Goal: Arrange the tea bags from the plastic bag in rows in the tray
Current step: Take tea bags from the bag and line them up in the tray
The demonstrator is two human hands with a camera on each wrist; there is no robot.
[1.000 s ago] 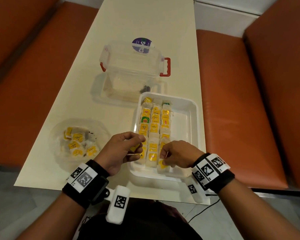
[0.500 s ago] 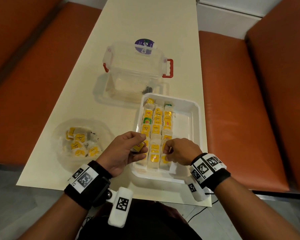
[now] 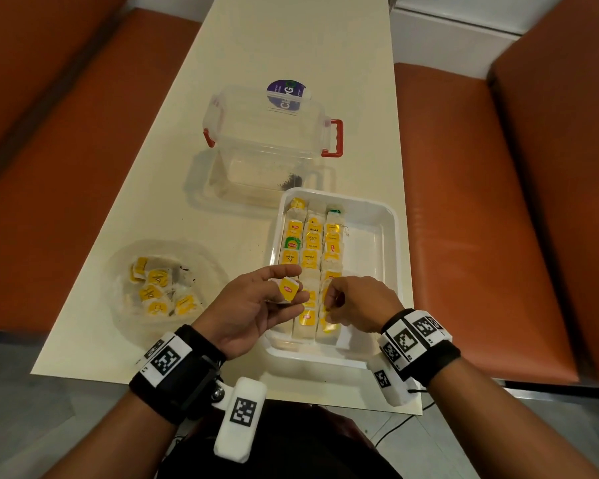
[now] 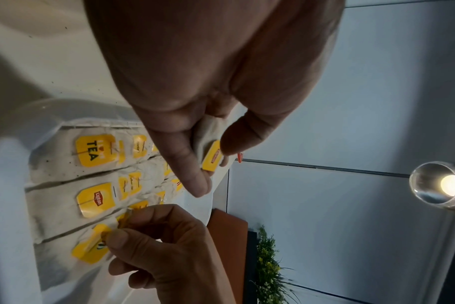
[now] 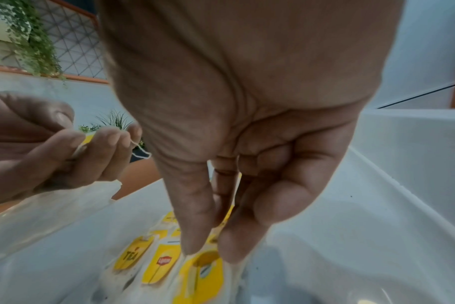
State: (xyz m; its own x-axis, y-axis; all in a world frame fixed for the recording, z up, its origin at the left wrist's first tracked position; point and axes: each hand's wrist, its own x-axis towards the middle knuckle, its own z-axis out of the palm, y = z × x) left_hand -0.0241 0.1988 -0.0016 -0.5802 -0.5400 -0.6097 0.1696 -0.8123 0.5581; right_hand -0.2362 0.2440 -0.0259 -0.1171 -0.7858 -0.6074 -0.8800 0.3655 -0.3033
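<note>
Three rows of tea bags are lying side by side along the left part of the white tray, its right part showing bare, while more bags are waiting in the clear plastic bag on the table to the left. The left hand is pinching one loose bag between thumb and fingers, hovering over the tray's near left edge; from the left wrist view the thumb is lying on the paper pouch and a finger is backing the yellow tag. The right hand is curling over the near end of the third row, and its fingertips seem to be nipping a tag or string there, though the view is too crowded to be sure which. Each bag is looking like a small off-white paper pouch with a yellow printed tag on a thin string; one tag in the first row is green. These are likely weighing almost nothing, soft and easily crumpled, and the paper could tear if dragged, so taking the pouch by its flat faces is seeming safer than lifting by the tag, since the string lets the pouch swing. A clear lidded box with red clasps is standing beyond the tray.
</note>
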